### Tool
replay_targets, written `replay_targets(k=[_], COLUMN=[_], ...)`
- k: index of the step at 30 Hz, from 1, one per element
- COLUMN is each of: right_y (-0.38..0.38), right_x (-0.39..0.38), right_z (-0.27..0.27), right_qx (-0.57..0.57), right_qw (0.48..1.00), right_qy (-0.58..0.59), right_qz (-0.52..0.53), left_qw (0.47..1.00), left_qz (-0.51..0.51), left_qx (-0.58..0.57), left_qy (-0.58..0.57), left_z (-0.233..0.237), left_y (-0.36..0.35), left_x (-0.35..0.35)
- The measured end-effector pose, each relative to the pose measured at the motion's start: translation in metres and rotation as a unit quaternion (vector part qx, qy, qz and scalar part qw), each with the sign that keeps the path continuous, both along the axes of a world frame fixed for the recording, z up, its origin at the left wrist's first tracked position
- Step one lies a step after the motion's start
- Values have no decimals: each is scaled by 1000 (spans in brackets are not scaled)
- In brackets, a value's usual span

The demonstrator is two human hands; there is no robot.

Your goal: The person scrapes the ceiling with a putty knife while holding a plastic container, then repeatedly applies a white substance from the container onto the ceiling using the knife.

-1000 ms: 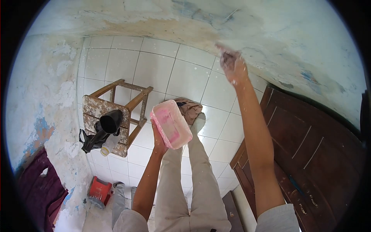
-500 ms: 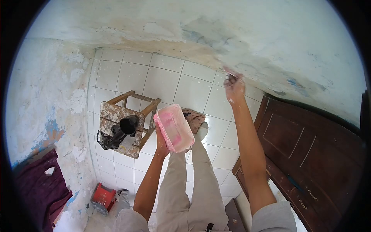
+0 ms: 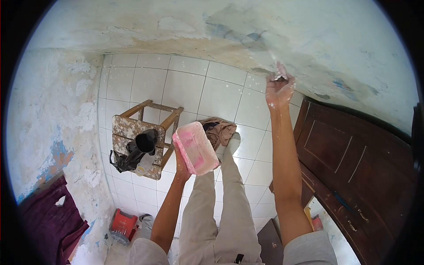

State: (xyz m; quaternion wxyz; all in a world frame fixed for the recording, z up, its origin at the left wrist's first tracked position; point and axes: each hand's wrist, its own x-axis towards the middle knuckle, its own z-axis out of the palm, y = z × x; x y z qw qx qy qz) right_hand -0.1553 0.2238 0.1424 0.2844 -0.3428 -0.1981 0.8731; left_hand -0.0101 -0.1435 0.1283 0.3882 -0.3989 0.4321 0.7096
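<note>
1. Left hand (image 3: 183, 166) clamped on the nine-o'clock side of a pink, rectangular plastic tub (image 3: 198, 148), open mouth up, seemingly to keep its inside reachable!
2. At two o'clock from the tub, the white-smeared right hand (image 3: 280, 90) is up by a pale, peeling plaster wall (image 3: 318, 48), fingers curled; whether that grip holds anything, I cannot tell.
3. Nine o'clock: a paint-spattered wooden stool (image 3: 125, 129) carries a black, round-mouthed container (image 3: 146, 141), presumably keeping it off the floor.

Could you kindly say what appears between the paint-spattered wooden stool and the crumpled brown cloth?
In the head view, the pink rectangular plastic tub, held in the left hand, shows between them, above white tiles.
</note>
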Motion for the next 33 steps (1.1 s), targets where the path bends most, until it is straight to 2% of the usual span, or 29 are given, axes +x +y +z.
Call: replay_targets(k=[2, 6, 9, 12, 15, 18, 21, 23, 26, 29, 31, 33], right_y=[1, -4, 35, 66, 51, 41, 28, 20, 3, 33, 61, 88], right_x=[11, -22, -45, -42, -12, 18, 18, 6, -18, -41, -43, -31], right_z=[-47, -76, -86, -25, 20, 9, -33, -84, -87, -86, -62, -31], right_qx=[22, -74, -85, -101, -41, -22, -113, -121, -42, -123, -118, -95], right_qw=[996, 970, 990, 990, 993, 992, 993, 980, 962, 983, 992, 992], right_qy=[-45, -184, -58, 30, 98, 120, -43, -146, -204, -74, -5, 47], right_qz=[77, 141, 96, 91, 57, -2, -3, 67, 178, 117, 34, 64], left_qw=[999, 998, 998, 996, 994, 993, 992, 992, 992, 991, 988, 984], left_qz=[36, 44, 39, 39, 42, 44, 43, 43, 45, 52, 64, 82], left_qx=[33, 49, 57, 77, 96, 108, 113, 115, 117, 124, 137, 159], left_qy=[-11, -1, 9, 20, 24, 24, 21, 21, 23, 20, 17, 9], left_z=[-12, -25, -25, -25, -27, -29, -31, -33, -37, -41, -46, -57], left_y=[-3, -5, -5, -2, 0, 2, 0, 0, -2, -6, -9, -13], left_x=[0, -1, -4, -8, -8, -8, -6, -6, -5, -1, 1, 8])
